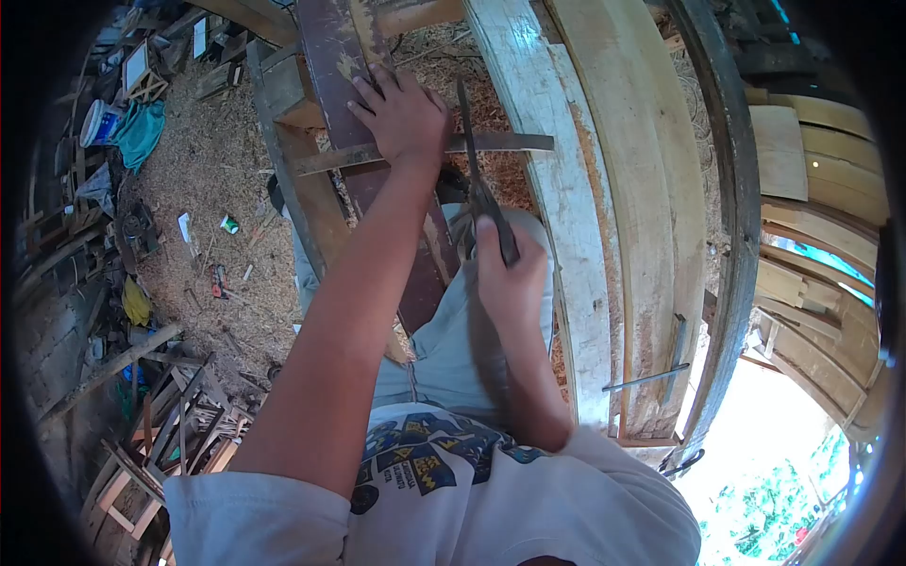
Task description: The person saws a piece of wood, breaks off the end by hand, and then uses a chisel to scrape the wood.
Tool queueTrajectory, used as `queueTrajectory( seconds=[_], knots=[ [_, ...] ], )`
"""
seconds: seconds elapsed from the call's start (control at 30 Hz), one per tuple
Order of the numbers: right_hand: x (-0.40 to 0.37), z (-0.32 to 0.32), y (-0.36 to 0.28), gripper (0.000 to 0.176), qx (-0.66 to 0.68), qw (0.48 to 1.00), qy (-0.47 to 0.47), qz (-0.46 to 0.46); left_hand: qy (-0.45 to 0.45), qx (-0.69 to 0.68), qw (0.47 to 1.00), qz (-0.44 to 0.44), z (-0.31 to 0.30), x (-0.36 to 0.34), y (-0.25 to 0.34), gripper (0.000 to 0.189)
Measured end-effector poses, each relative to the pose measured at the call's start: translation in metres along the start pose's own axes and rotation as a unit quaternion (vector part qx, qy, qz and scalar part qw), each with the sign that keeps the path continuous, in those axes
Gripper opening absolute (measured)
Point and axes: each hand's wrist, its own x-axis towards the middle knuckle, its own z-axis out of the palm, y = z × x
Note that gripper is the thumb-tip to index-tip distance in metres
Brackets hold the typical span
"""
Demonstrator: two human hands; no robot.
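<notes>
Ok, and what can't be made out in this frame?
All in the head view:
- wooden strip: its middle, covered by the left hand
- saw: its teeth, too fine with the blade nearly edge-on; its handle, partly covered by the right hand
- shirt: smaller lettering, too small and creased
- bright opening: much of what's beyond, lost in glare

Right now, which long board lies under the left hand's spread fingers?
The dark red-brown board: its paint is chipped, while the boards at right look whitish or tan.
</notes>
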Motion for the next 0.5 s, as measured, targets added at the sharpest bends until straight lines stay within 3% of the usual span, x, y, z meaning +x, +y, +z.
queueTrajectory(
  seconds=[0.07,0.1,0.17,0.5],
  knots=[
    [-0.014,-0.006,-0.005,0.034,0.014,1.0,0.01,0.022,0.021,-0.006,1.0,0.006,-0.002,-0.001,0.0,0.048],
    [-0.039,-0.013,-0.011,0.034,-0.007,0.996,-0.003,0.086,-0.045,0.012,0.999,0.002,-0.006,-0.042,-0.014,0.048],
    [-0.01,0.004,0.005,0.038,-0.009,1.0,0.011,0.014,-0.019,0.013,1.0,0.011,-0.003,-0.034,-0.014,0.047],
    [0.033,0.031,0.0,0.04,0.026,0.999,0.042,0.023,0.017,0.007,1.0,0.013,0.009,0.0,-0.002,0.048]
  ],
)
